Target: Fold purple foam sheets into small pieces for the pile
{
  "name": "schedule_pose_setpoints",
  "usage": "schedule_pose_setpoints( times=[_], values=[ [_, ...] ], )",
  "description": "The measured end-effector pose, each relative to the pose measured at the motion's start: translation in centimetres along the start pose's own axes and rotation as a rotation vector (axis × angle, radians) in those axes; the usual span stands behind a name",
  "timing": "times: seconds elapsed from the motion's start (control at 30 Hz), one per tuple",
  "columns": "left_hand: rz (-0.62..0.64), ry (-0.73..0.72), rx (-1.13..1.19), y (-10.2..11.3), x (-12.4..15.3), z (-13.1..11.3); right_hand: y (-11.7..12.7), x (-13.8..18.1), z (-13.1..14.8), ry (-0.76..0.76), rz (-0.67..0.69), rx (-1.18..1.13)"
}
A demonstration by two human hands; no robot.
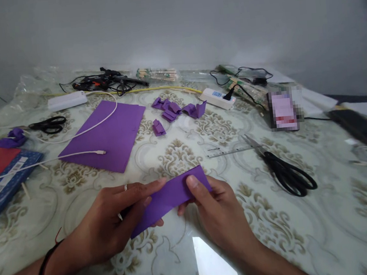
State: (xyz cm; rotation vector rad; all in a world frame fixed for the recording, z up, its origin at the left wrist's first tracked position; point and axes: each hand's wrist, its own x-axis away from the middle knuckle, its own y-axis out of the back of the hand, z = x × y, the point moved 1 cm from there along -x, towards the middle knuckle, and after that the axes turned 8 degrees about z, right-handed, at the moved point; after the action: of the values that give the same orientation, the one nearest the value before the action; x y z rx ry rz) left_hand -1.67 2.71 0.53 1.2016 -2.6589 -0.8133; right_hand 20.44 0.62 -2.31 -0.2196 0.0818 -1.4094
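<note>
Between my two hands is a folded strip of purple paper, held at a slant above the patterned tablecloth. My left hand grips its left end, thumb and forefinger lying along the top face and other fingertips showing below. At the right end my right hand pinches the strip, thumb on top and fingers underneath. Beyond the strip lie several small folded purple paper pieces. Flat purple sheets rest to their left. Black-handled scissors lie open at the right, beside a clear ruler.
A white cable crosses the purple sheets. At the left are a blue packet and a second pair of scissors. Along the back stand a power strip, tangled black cables and bundled sticks. A phone lies at right.
</note>
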Motion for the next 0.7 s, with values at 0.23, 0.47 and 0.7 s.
schedule_pose_setpoints(
  times=[0.23,0.47,0.7],
  values=[
    [0.043,0.008,0.002,0.3,0.2,0.0,0.7,-0.5,1.1,0.041,0.036,0.068],
    [0.066,-0.124,-0.069,0.4,-0.2,0.9,0.7,-0.8,1.4,0.089,0.075,0.086],
    [0.087,-0.083,-0.017,0.5,0.0,1.1,1.1,-0.9,1.3,0.121,0.044,0.081]
  ],
)
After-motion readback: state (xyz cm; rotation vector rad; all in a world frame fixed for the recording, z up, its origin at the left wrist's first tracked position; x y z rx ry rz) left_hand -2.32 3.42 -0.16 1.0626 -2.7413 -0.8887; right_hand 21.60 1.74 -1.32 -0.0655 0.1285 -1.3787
